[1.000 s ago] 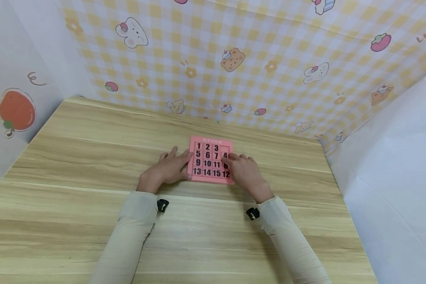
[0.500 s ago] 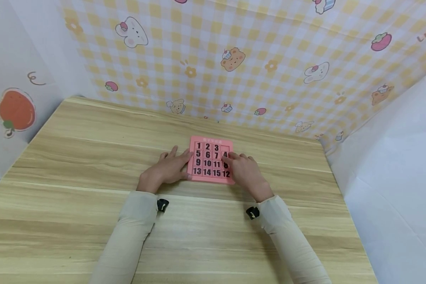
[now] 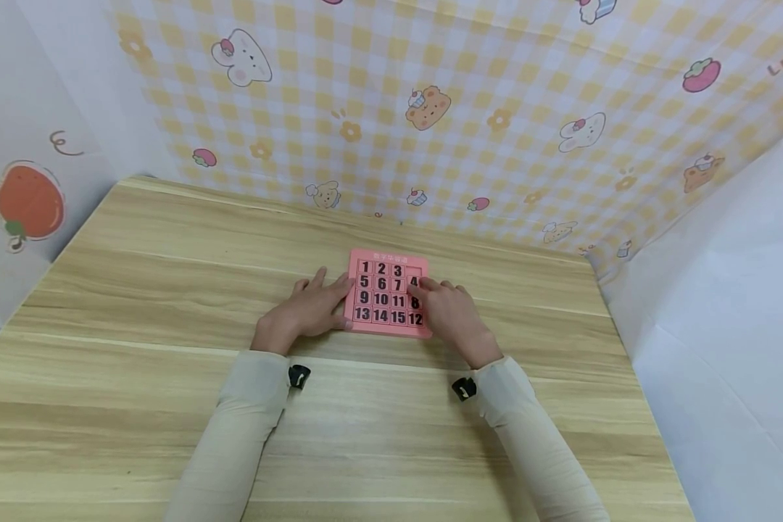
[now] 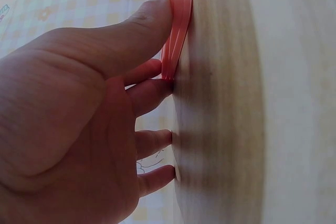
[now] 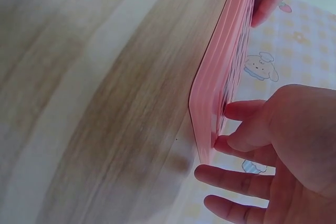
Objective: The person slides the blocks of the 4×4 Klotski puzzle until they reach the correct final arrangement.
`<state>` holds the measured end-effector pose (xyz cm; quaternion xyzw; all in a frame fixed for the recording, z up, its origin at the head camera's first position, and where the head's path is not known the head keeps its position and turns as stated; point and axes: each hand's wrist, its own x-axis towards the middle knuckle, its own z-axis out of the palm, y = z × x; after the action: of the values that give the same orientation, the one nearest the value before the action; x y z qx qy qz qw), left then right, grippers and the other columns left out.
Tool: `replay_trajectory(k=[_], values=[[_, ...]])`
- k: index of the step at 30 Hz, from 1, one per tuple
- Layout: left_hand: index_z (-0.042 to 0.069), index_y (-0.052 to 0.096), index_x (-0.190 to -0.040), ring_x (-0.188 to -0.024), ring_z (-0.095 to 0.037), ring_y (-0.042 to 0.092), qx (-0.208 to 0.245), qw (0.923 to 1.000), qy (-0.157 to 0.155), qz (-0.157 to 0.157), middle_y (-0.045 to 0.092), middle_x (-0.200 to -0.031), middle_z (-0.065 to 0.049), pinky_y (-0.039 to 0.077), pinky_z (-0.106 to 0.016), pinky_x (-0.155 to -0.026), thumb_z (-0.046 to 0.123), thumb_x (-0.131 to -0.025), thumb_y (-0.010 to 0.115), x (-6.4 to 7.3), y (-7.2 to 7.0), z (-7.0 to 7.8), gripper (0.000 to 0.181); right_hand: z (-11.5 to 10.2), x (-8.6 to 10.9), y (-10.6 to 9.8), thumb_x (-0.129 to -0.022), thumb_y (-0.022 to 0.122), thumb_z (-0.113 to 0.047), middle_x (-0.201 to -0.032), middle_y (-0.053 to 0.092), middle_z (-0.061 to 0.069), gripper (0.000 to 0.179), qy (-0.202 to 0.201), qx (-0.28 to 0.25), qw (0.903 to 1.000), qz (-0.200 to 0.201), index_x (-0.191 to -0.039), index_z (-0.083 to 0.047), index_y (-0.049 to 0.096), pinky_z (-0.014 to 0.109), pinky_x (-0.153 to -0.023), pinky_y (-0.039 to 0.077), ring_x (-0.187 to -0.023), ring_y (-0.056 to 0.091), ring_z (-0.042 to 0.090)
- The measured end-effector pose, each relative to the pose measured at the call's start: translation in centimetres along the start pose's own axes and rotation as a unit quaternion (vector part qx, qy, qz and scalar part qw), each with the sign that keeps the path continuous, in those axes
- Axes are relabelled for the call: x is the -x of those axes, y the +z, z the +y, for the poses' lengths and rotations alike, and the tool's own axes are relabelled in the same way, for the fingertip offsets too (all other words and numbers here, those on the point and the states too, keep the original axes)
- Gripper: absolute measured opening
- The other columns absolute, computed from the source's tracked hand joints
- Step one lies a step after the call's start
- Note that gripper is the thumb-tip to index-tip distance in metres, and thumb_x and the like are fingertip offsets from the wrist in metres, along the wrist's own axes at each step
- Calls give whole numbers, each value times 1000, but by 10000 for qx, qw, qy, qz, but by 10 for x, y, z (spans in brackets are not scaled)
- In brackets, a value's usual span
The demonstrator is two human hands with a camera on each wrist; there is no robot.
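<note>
A pink number slide puzzle [image 3: 388, 331] lies flat on the table, its black-numbered tiles in a square grid with a gap at the far right corner. My left hand [image 3: 307, 308] rests along the puzzle's left side, thumb near the close corner and fingers fairly straight. In the left wrist view, its thumb [image 4: 155, 3] and index finger lie against the pink edge. My right hand [image 3: 453, 315] is over the right side, thumb and index fingertips touching the right column by the 4 tile [image 3: 414, 281]. Its other fingers [image 5: 236, 182] extend past the frame in the right wrist view.
The wood-grain table [image 3: 170, 290] reaches a wall hung with yellow checked cloth [image 3: 365, 87] printed with cartoon animals and strawberries. White sheeting [image 3: 724, 326] stands on the right. Each wrist carries a small black device [image 3: 465, 388].
My right fingertips have shifted very slightly toward the far side, with the 4 tile a touch higher and more of the 8 showing. The left hand stays put.
</note>
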<state>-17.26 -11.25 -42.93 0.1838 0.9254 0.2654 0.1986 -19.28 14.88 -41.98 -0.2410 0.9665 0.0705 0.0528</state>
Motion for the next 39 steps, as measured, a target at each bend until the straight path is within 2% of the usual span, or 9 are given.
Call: replay_trajectory(k=[20, 39], values=[[8, 22, -158, -151, -45, -4, 1, 10000, -21, -21, 16, -164, -13, 3, -60, -121, 35, -94, 66, 0, 0, 0, 82, 1, -3, -1, -97, 54, -10, -150, 50, 8, 49, 78, -15, 9999, -134, -144, -26, 55, 52, -97, 51, -125, 57, 36], [8, 21, -158, -151, -45, -5, 35, 10000, -32, -35, 16, -164, -14, 2, -61, -120, 34, -94, 66, -1, 0, 0, 82, 2, -5, 0, -100, 50, -12, -151, 49, 9, 48, 111, -51, 9998, -149, -145, -27, 53, 53, -99, 50, -127, 55, 37]])
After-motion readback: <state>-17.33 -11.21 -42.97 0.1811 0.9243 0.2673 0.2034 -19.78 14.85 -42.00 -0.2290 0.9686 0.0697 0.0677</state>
